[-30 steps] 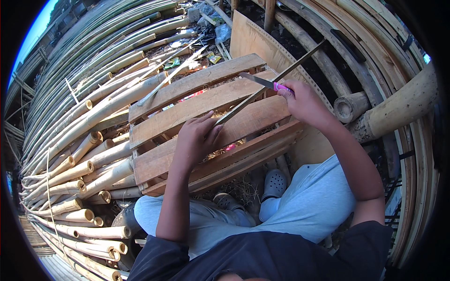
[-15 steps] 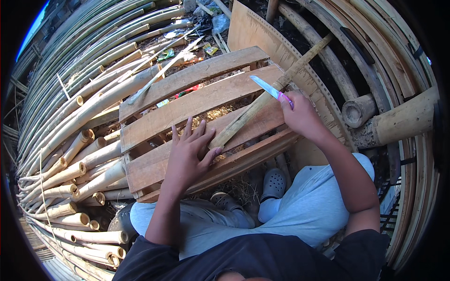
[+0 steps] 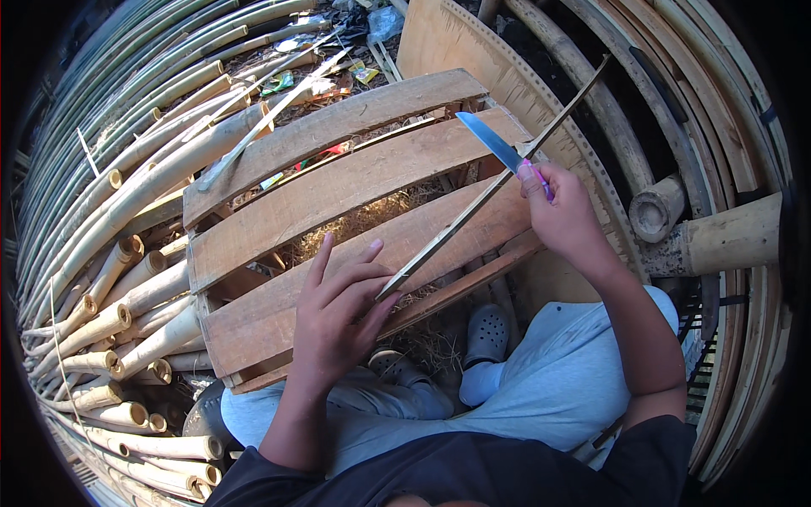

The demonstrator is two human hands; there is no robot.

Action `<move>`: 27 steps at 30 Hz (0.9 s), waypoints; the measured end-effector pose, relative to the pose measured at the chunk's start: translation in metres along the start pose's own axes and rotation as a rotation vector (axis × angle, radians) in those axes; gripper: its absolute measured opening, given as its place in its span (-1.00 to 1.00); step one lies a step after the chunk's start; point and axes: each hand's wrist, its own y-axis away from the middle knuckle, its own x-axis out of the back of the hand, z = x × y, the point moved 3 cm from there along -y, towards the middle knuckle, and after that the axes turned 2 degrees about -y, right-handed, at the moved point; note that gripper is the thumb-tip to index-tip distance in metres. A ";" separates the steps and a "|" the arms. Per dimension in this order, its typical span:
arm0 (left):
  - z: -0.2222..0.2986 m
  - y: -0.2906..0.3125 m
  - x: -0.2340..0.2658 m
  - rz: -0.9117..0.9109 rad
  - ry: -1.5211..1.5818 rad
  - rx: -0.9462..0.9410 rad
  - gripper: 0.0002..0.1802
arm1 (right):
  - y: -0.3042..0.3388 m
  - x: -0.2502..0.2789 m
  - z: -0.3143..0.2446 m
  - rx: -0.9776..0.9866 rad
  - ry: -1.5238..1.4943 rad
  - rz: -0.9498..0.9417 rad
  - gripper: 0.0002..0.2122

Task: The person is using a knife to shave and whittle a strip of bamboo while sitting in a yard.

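Observation:
A long bamboo strip (image 3: pixel 456 226) runs slantwise over a slatted wooden crate (image 3: pixel 338 200), its narrow edge turned up. The strip's near end sits between the thumb and fingers of my left hand (image 3: pixel 338 313), whose other fingers are raised and spread. Wrapped round the pink and purple handle of a knife (image 3: pixel 494 142) is my right hand (image 3: pixel 562 207). The blade points up and left, and its handle end lies close over the strip; whether it touches cannot be told. The strip's far end reaches past the crate over a curved wooden sheet (image 3: pixel 473 51).
Stacked bamboo poles (image 3: pixel 169 291) fill the left side, their cut ends near the crate. Thick bamboo pieces (image 3: pixel 726 235) and long curved slats (image 3: pixel 701 93) stand at the right. Plastic litter (image 3: pixel 363 72) lies beyond the crate. My knees and shoes (image 3: pixel 487 334) are below it.
The bamboo strip has rolled from its broad face onto its narrow edge. My left hand's fingers have lifted off the crate and hold its near end. The knife has moved slightly right.

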 end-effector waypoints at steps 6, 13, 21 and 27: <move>0.003 0.003 0.002 0.072 -0.052 -0.135 -0.79 | 0.004 -0.004 -0.012 -0.206 -0.316 -0.049 -0.61; 0.006 0.000 0.000 0.038 -0.058 -0.074 -0.76 | 0.002 -0.008 -0.006 -0.343 -0.507 -0.107 -0.60; 0.002 0.003 -0.006 -0.102 -0.154 -0.066 -0.64 | 0.001 -0.003 -0.007 -0.275 -0.341 -0.152 -0.56; 0.002 0.005 -0.006 -0.091 -0.114 -0.082 -0.60 | -0.003 0.017 0.003 -0.117 -0.075 -0.102 -0.51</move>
